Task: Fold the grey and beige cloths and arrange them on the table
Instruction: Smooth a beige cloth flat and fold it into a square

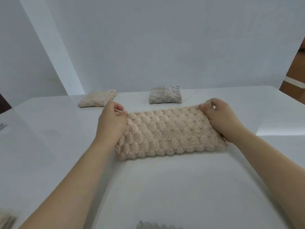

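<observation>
A beige bubble-textured cloth (168,134) lies folded into a long strip in the middle of the white table (49,146). My left hand (112,121) pinches its far left corner, and my right hand (219,116) pinches its far right corner; the far edge is lifted a little off the table. Behind it, a folded beige cloth (97,98) lies at the back left and a folded grey cloth (165,95) at the back centre.
A grey cloth's edge (156,225) shows at the bottom of the view, and a beige cloth's edge (6,220) at the bottom left corner. A white wall stands behind the table. A brown surface (295,66) is at the far right.
</observation>
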The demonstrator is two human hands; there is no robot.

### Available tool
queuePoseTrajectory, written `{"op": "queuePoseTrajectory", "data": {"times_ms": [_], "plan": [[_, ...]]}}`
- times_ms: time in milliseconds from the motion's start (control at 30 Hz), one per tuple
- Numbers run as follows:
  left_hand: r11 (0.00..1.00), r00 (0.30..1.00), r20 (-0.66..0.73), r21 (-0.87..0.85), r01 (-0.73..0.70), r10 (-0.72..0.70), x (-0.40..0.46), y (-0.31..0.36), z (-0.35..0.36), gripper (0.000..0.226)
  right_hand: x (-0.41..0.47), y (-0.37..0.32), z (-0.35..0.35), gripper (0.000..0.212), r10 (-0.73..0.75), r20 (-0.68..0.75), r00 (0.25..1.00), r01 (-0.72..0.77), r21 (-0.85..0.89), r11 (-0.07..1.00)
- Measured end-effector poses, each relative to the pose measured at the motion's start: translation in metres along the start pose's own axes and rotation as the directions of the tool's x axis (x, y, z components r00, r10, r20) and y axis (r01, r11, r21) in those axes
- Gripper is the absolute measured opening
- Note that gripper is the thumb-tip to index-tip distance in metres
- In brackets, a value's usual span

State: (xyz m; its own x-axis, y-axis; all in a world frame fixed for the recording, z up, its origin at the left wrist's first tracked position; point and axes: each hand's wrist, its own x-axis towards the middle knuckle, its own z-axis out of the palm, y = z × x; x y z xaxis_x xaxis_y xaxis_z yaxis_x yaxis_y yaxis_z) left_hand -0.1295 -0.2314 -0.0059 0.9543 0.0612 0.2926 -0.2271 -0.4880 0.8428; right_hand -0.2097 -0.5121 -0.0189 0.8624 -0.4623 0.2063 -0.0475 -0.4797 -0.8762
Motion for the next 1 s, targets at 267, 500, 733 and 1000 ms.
{"op": "queuePoseTrajectory", "data": {"times_ms": [267,500,733,1000], "plan": [[0.889,0.989,0.066,0.433,-0.147,0.131,-0.005,-0.023,0.013,0.014,-0.005,0.005,0.006,0.039,-0.121,-0.062,0.991,0.051,-0.653,0.755],[0.790,0.866,0.271,0.361,-0.496,0.420,-0.030,0.022,0.025,0.026,-0.022,-0.022,0.043,0.035,-0.315,0.092,0.945,0.289,-0.688,0.666],[0.687,0.774,0.622,0.513,-0.514,0.115,-0.043,-0.006,0.048,0.051,-0.027,0.001,0.054,0.055,-0.040,0.385,0.922,0.320,-0.700,0.639],[0.658,0.779,0.627,0.585,-0.473,0.003,-0.042,-0.004,0.047,0.057,-0.025,0.005,0.054,0.057,0.003,0.389,0.921,0.304,-0.724,0.620]]}}
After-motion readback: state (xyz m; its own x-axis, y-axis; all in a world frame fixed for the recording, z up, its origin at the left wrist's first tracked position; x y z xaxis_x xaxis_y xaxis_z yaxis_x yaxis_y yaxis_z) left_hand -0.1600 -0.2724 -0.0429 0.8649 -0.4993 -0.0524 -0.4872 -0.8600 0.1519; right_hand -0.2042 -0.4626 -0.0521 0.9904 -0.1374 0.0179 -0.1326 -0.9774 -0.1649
